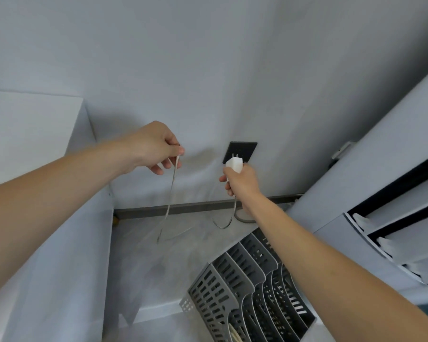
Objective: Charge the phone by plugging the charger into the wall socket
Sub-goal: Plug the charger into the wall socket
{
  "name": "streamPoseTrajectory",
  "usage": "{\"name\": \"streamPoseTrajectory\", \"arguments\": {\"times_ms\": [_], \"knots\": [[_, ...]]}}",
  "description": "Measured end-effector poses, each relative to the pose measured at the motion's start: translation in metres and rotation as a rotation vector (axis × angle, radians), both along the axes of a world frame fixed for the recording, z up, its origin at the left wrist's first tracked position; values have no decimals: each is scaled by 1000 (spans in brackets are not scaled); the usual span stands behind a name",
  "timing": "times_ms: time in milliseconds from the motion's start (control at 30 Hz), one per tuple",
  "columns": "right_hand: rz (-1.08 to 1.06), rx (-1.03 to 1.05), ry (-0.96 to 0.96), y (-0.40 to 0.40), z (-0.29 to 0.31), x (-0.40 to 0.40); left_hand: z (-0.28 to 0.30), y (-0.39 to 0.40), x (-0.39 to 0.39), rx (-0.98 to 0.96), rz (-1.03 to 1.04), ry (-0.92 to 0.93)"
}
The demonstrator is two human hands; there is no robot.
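Observation:
A black wall socket [242,149] sits low on the pale wall. My right hand [241,181] grips a white charger plug [235,164], whose two prongs point at the socket's lower part, just short of it or touching. My left hand [156,148] is to the left of the socket and pinches the free end of the charger cable [170,198] between thumb and fingers. The cable hangs down in a loop toward the floor and comes back up to the plug. No phone is in view.
A white cabinet [35,169] stands on the left. On the floor below lies a grey slotted file rack [245,287]. A white drawer unit [393,206] with dark gaps stands on the right. A dark skirting board [183,208] runs along the wall's base.

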State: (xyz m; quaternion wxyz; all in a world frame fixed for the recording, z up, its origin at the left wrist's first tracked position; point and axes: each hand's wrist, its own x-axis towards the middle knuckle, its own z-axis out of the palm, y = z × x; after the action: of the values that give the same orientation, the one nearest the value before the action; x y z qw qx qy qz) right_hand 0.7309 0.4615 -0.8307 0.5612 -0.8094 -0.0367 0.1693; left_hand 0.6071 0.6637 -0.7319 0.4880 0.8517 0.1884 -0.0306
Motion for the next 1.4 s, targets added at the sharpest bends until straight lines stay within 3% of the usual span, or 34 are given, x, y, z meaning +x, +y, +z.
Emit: {"name": "streamPoseTrajectory", "arguments": {"times_ms": [300,500,700,1400], "knots": [[-140,-146,-125,-1,-20,47,-10,18,8,173,-5,-34],[-142,-173,-173,4,-26,56,-14,25,11,429,-76,-20],[-89,-242,-260,1,-25,62,-17,31,11,485,-72,9],[14,-301,-246,2,-26,83,-16,28,11,460,-62,-43]]}}
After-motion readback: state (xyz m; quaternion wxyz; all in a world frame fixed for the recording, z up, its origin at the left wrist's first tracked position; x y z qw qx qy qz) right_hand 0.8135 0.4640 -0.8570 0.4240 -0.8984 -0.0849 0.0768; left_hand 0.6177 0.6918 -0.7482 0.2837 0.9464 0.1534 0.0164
